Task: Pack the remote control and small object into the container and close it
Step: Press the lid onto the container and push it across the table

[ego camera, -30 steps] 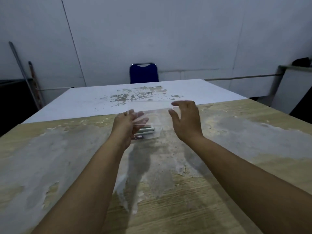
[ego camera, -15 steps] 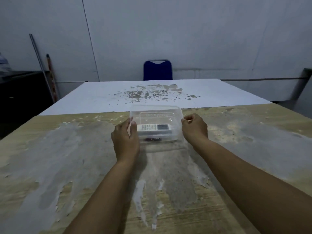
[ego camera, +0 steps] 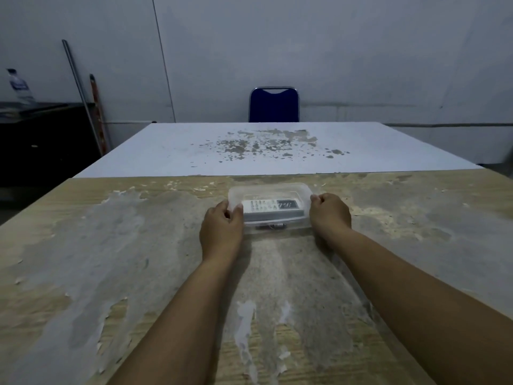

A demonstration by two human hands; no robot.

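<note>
Head view: both hands grip the lidded container (ego camera: pixel 277 190) (remote (ego camera: pixel 270 208) inside)

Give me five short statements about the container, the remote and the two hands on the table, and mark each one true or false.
1. The remote control lies inside the clear container. True.
2. The left hand is at the container's left end and the right hand at its right end. True.
3. The remote stands upright on one end. False: it lies flat, lengthwise, with buttons and display facing up.
4. The container sits on the blue chair. False: it rests on the worn wooden table; the chair is far behind.
5. A small dark object shows under the remote's near edge, within the container. True.
</note>
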